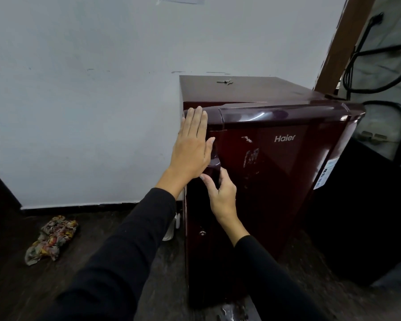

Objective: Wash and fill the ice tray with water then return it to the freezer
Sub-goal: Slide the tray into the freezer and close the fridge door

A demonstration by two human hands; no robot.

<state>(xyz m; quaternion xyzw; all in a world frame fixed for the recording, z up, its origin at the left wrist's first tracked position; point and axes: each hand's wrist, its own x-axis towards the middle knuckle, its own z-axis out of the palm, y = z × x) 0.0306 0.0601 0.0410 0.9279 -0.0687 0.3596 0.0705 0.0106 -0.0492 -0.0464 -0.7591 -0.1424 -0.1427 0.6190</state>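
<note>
A small dark red fridge (275, 163) stands against the white wall, its door slightly ajar at the left edge. My left hand (191, 144) lies flat with fingers together against the door's upper left corner. My right hand (220, 193) curls its fingers around the door handle (214, 167) on the left edge. The ice tray is not in view.
A key (225, 82) lies on the fridge top. A crumpled patterned cloth (52, 239) lies on the dark floor at the left. A black cabinet (368, 205) and black cables (380, 66) are at the right, with a wooden post (343, 42) behind.
</note>
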